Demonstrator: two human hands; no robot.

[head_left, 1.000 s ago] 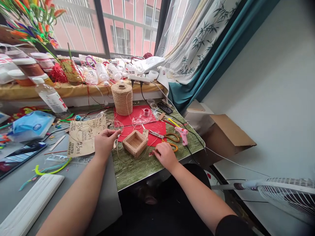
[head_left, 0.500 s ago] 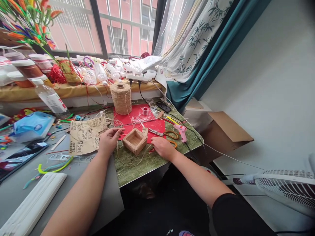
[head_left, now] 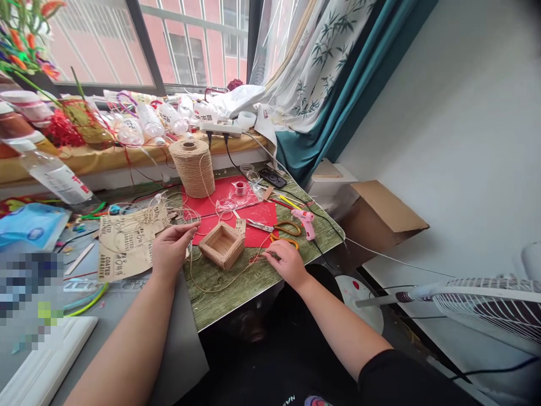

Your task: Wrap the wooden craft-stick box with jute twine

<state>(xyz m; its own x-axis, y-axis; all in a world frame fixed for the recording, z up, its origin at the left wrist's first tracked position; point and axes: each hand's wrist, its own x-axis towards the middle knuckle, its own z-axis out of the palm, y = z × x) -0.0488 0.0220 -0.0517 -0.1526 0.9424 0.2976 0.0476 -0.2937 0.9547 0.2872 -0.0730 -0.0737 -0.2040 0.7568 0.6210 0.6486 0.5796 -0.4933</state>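
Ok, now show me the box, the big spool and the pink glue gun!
Box (head_left: 221, 246): head view, on its bare inside floor.
Spool (head_left: 192, 171): head view, on the middle of its wound side.
Glue gun (head_left: 306, 222): head view, on its body, above the handle.

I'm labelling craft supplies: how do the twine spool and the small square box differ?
The spool is round; the box is four-sided. The spool stands tall, while the box is low and open-topped. The spool sits farther back, the box nearer the person. Both are tan-brown.
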